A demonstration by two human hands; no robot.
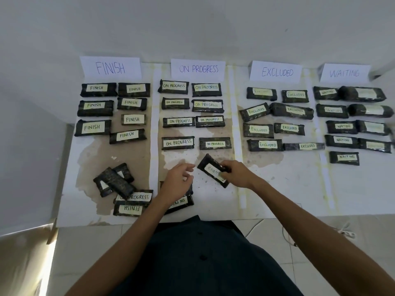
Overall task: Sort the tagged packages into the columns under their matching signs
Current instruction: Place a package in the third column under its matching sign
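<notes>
Bench [277, 189]: white, stained, taped into 4 columns.

Signs, far edge, left to right: FINISH sign [110, 67], ON PROGRESS sign [198, 69], EXCLUDED sign [277, 72], WAITING sign [344, 73].

Sorted packages [178, 143]: dark wrap, pale tags, mostly 2 per row. 7 lie under FINISH, 8 under ON PROGRESS, 8 under EXCLUDED and 9 under WAITING. Several WAITING tags are too blurred to read.

Held package [210, 169]: tilted at the near end of the ON PROGRESS column, in front of its last row. The tag is upside down and partly covered, so its wording is unclear. I cannot tell whether it is lifted or touching the bench.

Right hand [236, 174]: fingers [224, 167] curl over the held package's near end and grip it.

Left hand [178, 181]: fingers [188, 167] loosely curled, holding nothing, above a front package [179, 202] tagged ON PROGRESS.

Pile [113, 180]: near left corner. 2 crossed packages with tags mostly hidden, 1 tagged ON PROGRESS and 1 tagged FINISH, upside down.
</notes>
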